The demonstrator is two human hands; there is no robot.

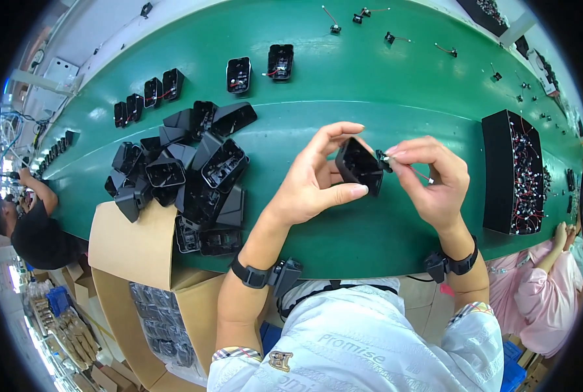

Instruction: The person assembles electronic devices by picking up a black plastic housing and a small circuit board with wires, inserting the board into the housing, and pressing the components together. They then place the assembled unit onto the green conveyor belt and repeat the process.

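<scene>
My left hand (pixel 319 175) grips a black plastic housing (pixel 359 168), its open side tilted toward my right hand. Between the thumb and forefinger of my right hand (pixel 433 178) is a small black connector with a short red wire (pixel 384 161), right beside the housing's edge. Whether the two pieces touch, I cannot tell. To the left lies a heap of similar black housings (pixel 174 171). A black box (pixel 499 171) at the right holds many small wired connectors (pixel 528 176).
An open cardboard box (pixel 131 245) with bagged black parts stands at the green table's (pixel 344 251) near left edge. Housings with wires (pixel 238 75) line the far left. Loose wired connectors (pixel 389 38) lie along the far right. Other people (pixel 30 225) sit at both sides.
</scene>
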